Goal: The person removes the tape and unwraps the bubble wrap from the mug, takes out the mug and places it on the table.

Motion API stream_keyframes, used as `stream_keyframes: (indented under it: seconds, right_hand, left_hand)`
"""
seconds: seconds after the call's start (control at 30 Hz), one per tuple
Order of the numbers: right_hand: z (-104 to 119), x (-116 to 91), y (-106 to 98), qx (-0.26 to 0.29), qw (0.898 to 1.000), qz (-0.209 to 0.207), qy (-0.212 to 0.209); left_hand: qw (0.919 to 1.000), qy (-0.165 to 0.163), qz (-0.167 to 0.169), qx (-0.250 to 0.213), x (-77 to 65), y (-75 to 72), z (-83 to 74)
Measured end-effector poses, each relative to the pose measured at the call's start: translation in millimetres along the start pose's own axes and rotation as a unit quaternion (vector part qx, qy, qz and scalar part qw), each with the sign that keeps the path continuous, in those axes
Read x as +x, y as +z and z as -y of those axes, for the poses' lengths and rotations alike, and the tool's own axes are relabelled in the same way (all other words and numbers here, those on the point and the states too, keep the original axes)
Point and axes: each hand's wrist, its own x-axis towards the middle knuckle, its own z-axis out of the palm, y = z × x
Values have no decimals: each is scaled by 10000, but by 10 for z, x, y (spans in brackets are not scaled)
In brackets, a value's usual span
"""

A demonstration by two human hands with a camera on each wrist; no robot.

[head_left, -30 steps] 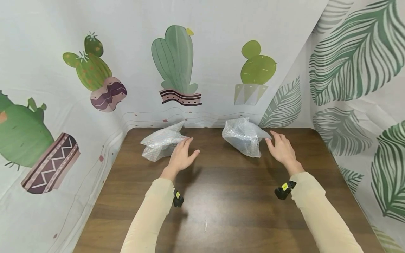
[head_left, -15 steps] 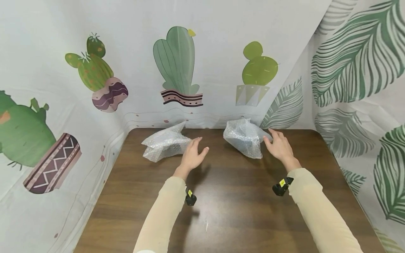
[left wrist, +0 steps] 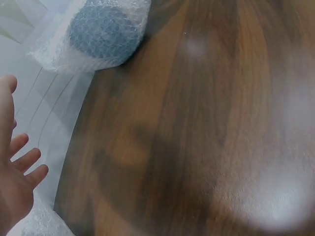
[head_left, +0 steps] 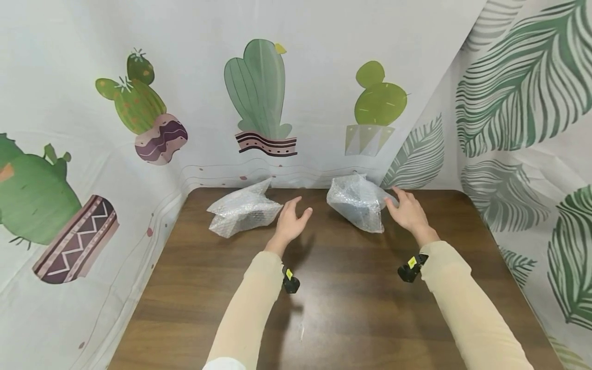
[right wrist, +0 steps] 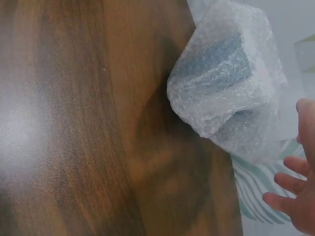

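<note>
Two pieces of clear bubble wrap lie along the far side of the table. My left hand (head_left: 290, 222), fingers spread and holding nothing, is beside the right end of the crumpled left piece (head_left: 242, 209). The right piece (head_left: 355, 201) is bundled round something dark blue-grey, its shape blurred by the wrap; this bundle (left wrist: 106, 37) also shows in the left wrist view. Just right of it is my right hand (head_left: 410, 213), fingers loosely extended and thumb apart. Whether it touches the wrap's edge in the head view I cannot tell; a gap shows in the right wrist view.
The brown wood-grain table (head_left: 342, 308) runs back to a white cloth (head_left: 314, 92) printed with cacti and leaves, which also hangs at both sides. A small black camera (head_left: 290, 282) is strapped to the left wrist, another camera (head_left: 410, 268) to the right.
My left hand has moved right, from in front of the left wrap's end to the space beside it. The right hand has shifted only slightly. Both pieces of wrap stay in place.
</note>
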Motion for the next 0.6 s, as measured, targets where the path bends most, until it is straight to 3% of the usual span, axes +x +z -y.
stream_keyframes:
  seconds: [0.37,0.6]
  right_hand:
    - [-2,38,45,467,9973,399,413]
    - [4,105,78,494,9972,456,319]
  left_hand:
    - [9979,-333,198,-528,74,150,-156]
    - [9947,-485,394,-822,95,245,-249]
